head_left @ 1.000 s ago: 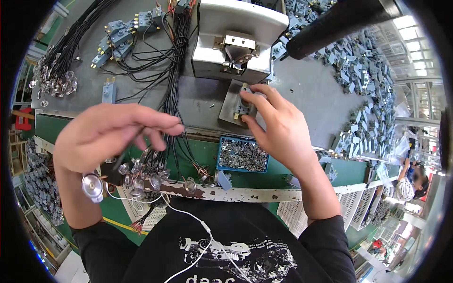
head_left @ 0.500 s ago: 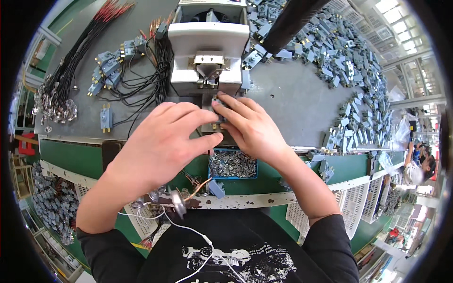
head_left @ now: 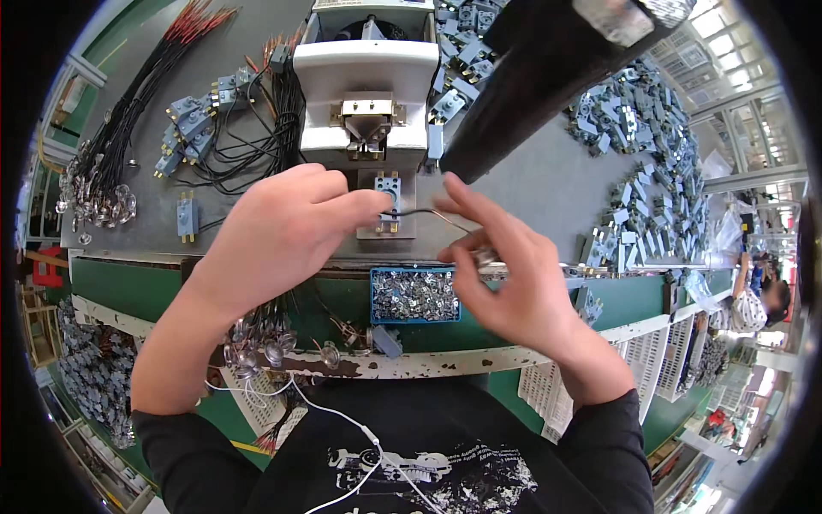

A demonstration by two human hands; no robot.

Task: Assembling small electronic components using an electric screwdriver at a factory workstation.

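Note:
Beneath the press head, a grey plug-like housing with brass prongs [head_left: 388, 190] lies on a metal plate. My left hand [head_left: 287, 227] reaches over it, its thumb and forefinger pinched on a thin black wire [head_left: 419, 212] above the housing. That wire runs across to my right hand [head_left: 518, 274], whose fingers curl around its other end. A shiny round piece [head_left: 486, 255] shows between those fingers, partly hidden and blurred. Whether the wire is attached to the housing cannot be made out.
The white press [head_left: 368, 68] stands ahead, with a thick black bar [head_left: 531, 86] slanting beside it. Grey housings [head_left: 638, 206] are heaped at right. Wires with shiny round ends [head_left: 128, 128] lie left. A blue tray of small metal parts [head_left: 415, 295] sits at the near edge.
My right hand has left the housing and moved right and nearer. A wire now stretches between both hands, and the housing is uncovered. The black bar has swung lower and nearer.

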